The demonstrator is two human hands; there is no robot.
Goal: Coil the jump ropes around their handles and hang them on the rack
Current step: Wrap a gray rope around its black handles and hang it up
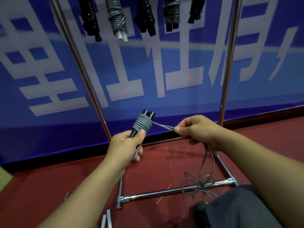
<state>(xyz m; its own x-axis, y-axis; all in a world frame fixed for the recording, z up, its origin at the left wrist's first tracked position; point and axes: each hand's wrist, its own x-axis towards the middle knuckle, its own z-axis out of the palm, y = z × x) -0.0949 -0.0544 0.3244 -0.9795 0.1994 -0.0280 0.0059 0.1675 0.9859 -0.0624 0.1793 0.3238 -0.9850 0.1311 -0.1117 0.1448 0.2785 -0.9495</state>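
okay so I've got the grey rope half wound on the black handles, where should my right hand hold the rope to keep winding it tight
Pinch the doubled grey rope close to the coil, on the taut stretch, coming from the right side as the right hand does now. That stretch runs straight off the coil, so a pinch there likely keeps tension. The left hand grips the bare lower handles, below the wraps. The slack hangs to the floor.
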